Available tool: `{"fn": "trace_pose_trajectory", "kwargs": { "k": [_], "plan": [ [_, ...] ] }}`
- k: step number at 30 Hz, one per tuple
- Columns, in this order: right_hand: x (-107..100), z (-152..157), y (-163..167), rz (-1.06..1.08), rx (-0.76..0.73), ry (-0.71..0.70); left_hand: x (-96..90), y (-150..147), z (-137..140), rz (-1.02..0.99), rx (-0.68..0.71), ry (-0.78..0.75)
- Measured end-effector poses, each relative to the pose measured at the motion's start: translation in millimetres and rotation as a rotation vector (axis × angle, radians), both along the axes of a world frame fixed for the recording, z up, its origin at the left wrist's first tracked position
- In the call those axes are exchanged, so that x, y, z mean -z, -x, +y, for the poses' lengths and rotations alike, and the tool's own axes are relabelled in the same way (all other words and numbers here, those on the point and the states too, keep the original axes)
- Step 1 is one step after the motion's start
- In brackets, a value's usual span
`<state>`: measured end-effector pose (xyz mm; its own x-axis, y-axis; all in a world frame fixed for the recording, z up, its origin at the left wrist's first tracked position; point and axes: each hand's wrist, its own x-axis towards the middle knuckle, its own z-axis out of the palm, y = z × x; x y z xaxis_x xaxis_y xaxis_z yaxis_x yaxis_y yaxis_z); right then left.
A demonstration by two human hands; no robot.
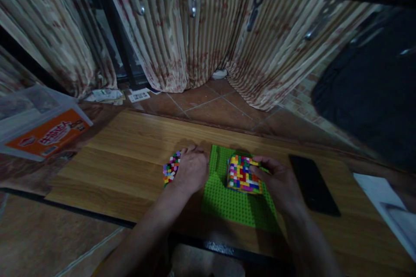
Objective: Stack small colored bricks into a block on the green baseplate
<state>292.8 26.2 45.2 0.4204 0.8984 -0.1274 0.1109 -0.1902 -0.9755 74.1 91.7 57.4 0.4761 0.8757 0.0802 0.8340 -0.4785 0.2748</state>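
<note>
A block built of many-coloured building bricks (243, 175) stands on a green studded baseplate (224, 207). My right hand (276, 178) is at its upper right corner, thumb and forefinger pinched around a small yellow building brick (255, 163) that touches the block's top. My left hand (194, 165) is left of the baseplate, back upward and fingers curled down at a pile of small loose bricks (170, 170). The hand covers part of this pile, and whatever its fingertips hold is hidden.
A black phone (313, 185) lies right of the baseplate on the wooden table (117, 169). White paper (378, 188) is at the right end. A clear plastic box with an orange label (48, 134) stands at left. Striped curtains (208, 30) hang behind.
</note>
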Motion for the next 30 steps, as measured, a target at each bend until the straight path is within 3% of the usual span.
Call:
{"fn": "trace_pose_trajectory", "kwargs": {
  "k": [5,10,15,20,30],
  "plan": [
    [-3.1,-0.1,-1.6,0.006,0.035,-0.033,-1.2,0.9,3.4,-0.140,0.004,0.064],
    [-12.7,-1.4,7.2,-0.157,0.220,-0.269,-2.9,-2.0,2.6,-0.660,0.016,0.394],
    [-16.5,-8.5,29.2,-0.332,-0.053,-0.377,-4.1,-16.2,-6.2,-1.104,0.037,0.766],
    [-14.3,-10.1,41.2,-0.340,-0.196,-0.392,-2.4,-25.4,-11.8,-1.240,0.081,0.842],
    [-13.0,-8.7,36.7,-0.315,-0.177,-0.364,-3.1,-31.7,-14.5,-1.248,0.095,0.860]
  ]
}}
